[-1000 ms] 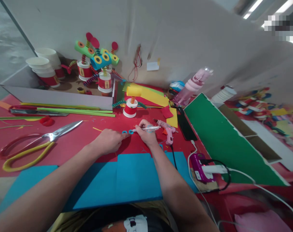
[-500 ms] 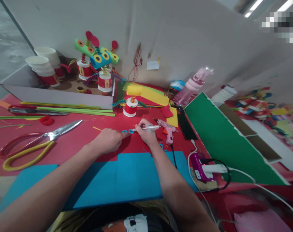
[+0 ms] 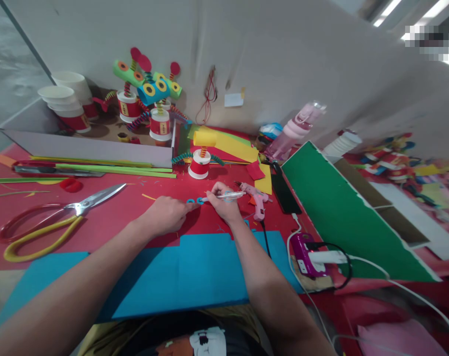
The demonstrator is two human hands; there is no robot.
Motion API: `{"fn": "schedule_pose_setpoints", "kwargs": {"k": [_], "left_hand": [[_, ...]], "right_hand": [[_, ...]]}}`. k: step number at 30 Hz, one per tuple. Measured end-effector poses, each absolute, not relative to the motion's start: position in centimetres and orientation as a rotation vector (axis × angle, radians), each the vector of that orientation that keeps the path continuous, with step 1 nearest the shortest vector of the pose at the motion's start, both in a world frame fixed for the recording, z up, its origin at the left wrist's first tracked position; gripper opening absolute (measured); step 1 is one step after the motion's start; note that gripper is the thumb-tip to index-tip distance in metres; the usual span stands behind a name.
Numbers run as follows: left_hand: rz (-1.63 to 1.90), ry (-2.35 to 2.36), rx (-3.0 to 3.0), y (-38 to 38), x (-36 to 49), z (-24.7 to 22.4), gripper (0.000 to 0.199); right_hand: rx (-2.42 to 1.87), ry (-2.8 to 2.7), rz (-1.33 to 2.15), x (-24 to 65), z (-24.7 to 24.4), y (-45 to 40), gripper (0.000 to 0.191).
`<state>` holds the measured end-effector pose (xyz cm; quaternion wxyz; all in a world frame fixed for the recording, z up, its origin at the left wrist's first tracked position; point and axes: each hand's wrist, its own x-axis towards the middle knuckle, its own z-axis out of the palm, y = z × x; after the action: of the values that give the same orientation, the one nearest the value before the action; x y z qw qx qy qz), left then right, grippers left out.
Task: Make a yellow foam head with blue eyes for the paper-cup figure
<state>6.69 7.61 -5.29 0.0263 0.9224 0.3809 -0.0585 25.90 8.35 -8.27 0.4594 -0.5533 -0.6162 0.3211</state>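
Note:
My right hand point(image 3: 224, 201) grips a pen point(image 3: 232, 196) with a clear barrel, fingers pinched near its tip. That tip meets a small blue paper ring point(image 3: 200, 200) on the red tabletop. A second blue ring point(image 3: 190, 201) lies just left of it. From the left, my left hand point(image 3: 167, 216) has its index finger stretched to the ring under the pen, apparently pressing it down; the other fingers are curled. Just behind stands a paper-cup figure point(image 3: 199, 164) with a yellow tube head point(image 3: 205, 138) and green folded-paper arms. Right of the pen lies a pink glue gun point(image 3: 257, 199).
Large scissors point(image 3: 76, 209) lie at left. Behind them, a white box point(image 3: 87, 147) holds cups and finished figures. Blue sheets point(image 3: 143, 277) line the front edge. At right are a phone point(image 3: 287, 190), a purple power socket point(image 3: 309, 257) with cables, a green board point(image 3: 350, 217) and a pink bottle point(image 3: 296, 128).

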Motion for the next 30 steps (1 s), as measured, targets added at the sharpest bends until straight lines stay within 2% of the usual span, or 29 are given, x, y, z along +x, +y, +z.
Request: {"fn": "schedule_pose_setpoints", "kwargs": {"k": [30], "left_hand": [[-0.185,1.187,2.885,7.59,6.73,-5.30,0.053]], "right_hand": [[-1.345,-1.508,0.827,26.09,-8.47,8.43,0.022]]}}
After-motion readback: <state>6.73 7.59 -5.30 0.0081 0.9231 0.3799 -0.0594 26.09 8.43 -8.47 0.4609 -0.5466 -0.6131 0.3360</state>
